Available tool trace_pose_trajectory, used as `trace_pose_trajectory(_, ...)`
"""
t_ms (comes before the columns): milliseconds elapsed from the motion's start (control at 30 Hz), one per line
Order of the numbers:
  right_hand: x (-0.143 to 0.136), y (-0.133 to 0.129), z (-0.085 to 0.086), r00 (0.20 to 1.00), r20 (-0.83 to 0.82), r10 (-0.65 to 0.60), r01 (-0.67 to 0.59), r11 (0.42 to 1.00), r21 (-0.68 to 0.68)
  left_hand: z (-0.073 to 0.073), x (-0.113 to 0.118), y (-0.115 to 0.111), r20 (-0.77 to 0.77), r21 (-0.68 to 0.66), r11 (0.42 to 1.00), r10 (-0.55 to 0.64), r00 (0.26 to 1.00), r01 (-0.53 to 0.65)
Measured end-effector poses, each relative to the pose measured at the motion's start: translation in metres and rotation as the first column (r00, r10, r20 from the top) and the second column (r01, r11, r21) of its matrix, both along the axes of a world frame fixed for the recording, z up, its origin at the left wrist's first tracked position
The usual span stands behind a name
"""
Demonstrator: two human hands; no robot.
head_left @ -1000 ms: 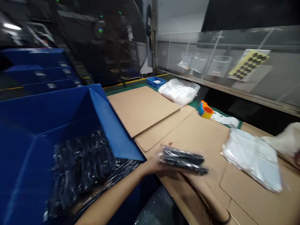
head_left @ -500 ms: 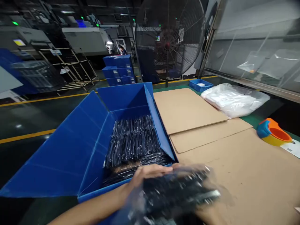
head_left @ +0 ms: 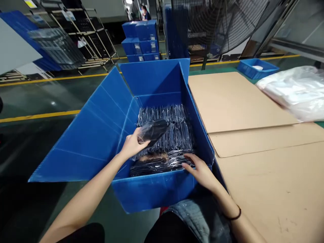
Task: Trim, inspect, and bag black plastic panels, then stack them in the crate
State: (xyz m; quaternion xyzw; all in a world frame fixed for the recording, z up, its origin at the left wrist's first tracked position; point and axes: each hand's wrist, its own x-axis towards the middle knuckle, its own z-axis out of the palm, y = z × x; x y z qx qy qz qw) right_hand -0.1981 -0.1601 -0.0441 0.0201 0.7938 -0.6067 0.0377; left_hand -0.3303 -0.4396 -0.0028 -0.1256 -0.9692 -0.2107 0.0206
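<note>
An open blue box (head_left: 152,192) holds rows of black items in clear plastic bags (head_left: 177,136). Over the left part of those rows, my left hand (head_left: 133,145) grips one bagged black item (head_left: 155,131) by its near left end. My right hand (head_left: 198,168) is at the box's near right corner, fingers apart, holding nothing, close to the bags stacked along the near wall. Whether its fingertips touch those bags cannot be told.
Cardboard sheets (head_left: 243,101) lie right of the box. Beyond them are a small blue bin (head_left: 258,69) and clear plastic bags (head_left: 296,91). A large fan (head_left: 222,27) and stacked blue boxes (head_left: 143,40) stand behind. The box's flap (head_left: 83,135) spreads left.
The bagged black item has gone from in front of the cardboard to above the box, in my left hand. My right hand has moved to the box's near edge. The view has tilted down.
</note>
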Motion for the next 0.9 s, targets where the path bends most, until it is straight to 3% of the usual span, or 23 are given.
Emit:
trace_pose_trajectory(100, -0.013, -0.008, -0.013, 0.995, 0.037, 0.097, -0.103, 0.978, 0.179, -0.031, -0.006, -0.01, 0.164, -0.285, 0.924, -0.217, 0.962, 0.257)
trace_pose_trajectory(200, -0.034, -0.031, -0.024, 0.951, 0.137, 0.277, -0.308, 0.879, 0.363, -0.059, -0.001, -0.02, 0.313, -0.382, 0.804, -0.351, 0.882, 0.456)
trace_pose_trajectory(367, -0.069, -0.088, -0.055, 0.8, 0.346, 0.491, -0.599, 0.688, 0.409, -0.093, 0.003, -0.029, 0.406, -0.385, 0.766, -0.361, 0.84, 0.515)
trace_pose_trajectory(467, -0.087, -0.124, -0.081, 0.705, 0.458, 0.542, -0.708, 0.574, 0.411, -0.1, 0.0, -0.027, 0.435, -0.39, 0.763, -0.341, 0.833, 0.516)
trace_pose_trajectory(533, -0.097, -0.145, -0.098, 0.672, 0.506, 0.541, -0.739, 0.532, 0.414, -0.1, -0.001, -0.027, 0.446, -0.392, 0.762, -0.333, 0.831, 0.516)
trace_pose_trajectory(733, -0.12, -0.18, -0.148, 0.66, 0.577, 0.482, -0.746, 0.514, 0.424, -0.096, -0.006, -0.032, 0.451, -0.414, 0.759, -0.307, 0.838, 0.502)
trace_pose_trajectory(900, -0.127, -0.185, -0.177, 0.74, 0.514, 0.434, -0.661, 0.614, 0.432, -0.1, -0.012, -0.035, 0.465, -0.409, 0.752, -0.316, 0.827, 0.517)
